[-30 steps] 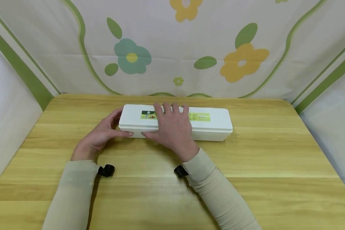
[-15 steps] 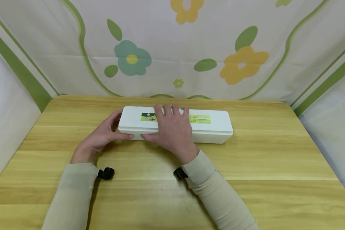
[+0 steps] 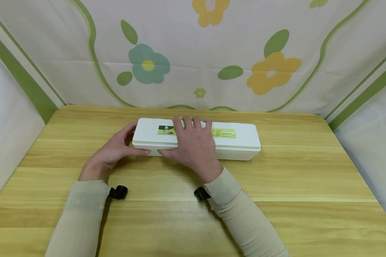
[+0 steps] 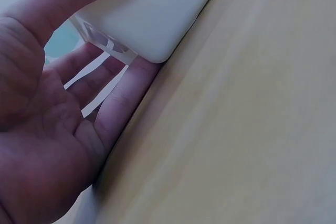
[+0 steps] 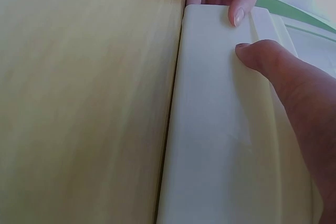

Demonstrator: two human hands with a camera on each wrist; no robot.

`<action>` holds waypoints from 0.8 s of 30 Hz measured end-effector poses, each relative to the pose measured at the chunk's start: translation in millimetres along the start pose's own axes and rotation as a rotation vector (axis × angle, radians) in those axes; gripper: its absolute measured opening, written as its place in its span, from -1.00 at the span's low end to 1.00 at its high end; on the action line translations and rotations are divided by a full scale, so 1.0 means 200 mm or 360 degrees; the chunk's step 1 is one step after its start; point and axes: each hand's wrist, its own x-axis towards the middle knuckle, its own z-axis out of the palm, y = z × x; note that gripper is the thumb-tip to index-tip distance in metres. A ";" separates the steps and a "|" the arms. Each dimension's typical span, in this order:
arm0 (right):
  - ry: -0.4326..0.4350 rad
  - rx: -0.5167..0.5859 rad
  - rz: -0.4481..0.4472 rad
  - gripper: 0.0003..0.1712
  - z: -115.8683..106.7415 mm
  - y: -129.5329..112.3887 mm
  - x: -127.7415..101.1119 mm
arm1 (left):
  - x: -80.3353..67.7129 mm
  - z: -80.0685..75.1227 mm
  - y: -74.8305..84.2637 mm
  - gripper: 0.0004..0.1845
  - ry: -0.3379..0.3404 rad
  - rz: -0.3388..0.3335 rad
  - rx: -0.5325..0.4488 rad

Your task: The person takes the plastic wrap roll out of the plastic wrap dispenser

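A long white lidded box (image 3: 244, 138), foam-like, lies lengthwise across the table, with a green and yellow label (image 3: 223, 133) on its lid. My left hand (image 3: 114, 148) grips its left end, thumb on the front wall and the other fingers around the end. Over the lid lies my right hand (image 3: 194, 144), fingertips at the far edge and thumb on the front wall; it covers part of the label. In the left wrist view the fingers (image 4: 123, 95) reach around the end of the box (image 4: 157, 19). Both thumbs meet the front wall (image 5: 215, 119) in the right wrist view.
The wooden table (image 3: 154, 221) has its back edge just behind the box. A curtain (image 3: 193, 43) with flowers and leaves hangs beyond it, and white cloth flanks both sides. Black wrist cameras (image 3: 118, 192) sit at both beige sleeves (image 3: 80, 217).
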 end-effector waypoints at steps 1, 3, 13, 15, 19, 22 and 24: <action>-0.0003 0.0001 0.0002 0.20 0.00 0.00 0.00 | 0.00 0.00 0.00 0.16 -0.0003 0.0000 0.0001; -0.0008 -0.0002 0.0002 0.21 0.00 0.00 0.00 | 0.00 0.00 0.00 0.16 -0.0005 -0.0001 0.0000; -0.0041 0.0023 0.0045 0.16 -0.02 -0.02 0.00 | 0.00 0.01 0.00 0.15 -0.0007 0.0016 -0.0008; -0.0045 0.0026 0.0053 0.16 -0.02 -0.02 0.00 | 0.01 0.01 -0.01 0.14 -0.0001 0.0019 -0.0013; -0.0032 0.0025 0.0057 0.14 -0.02 -0.02 0.00 | 0.01 0.01 -0.01 0.12 0.0010 0.0023 -0.0023; 0.0006 0.0026 0.0042 0.12 -0.01 -0.02 0.00 | 0.01 0.01 -0.01 0.12 0.0011 0.0036 -0.0023; 0.0019 0.0026 0.0034 0.10 -0.01 -0.03 0.00 | 0.01 0.01 -0.02 0.12 0.0005 0.0046 -0.0015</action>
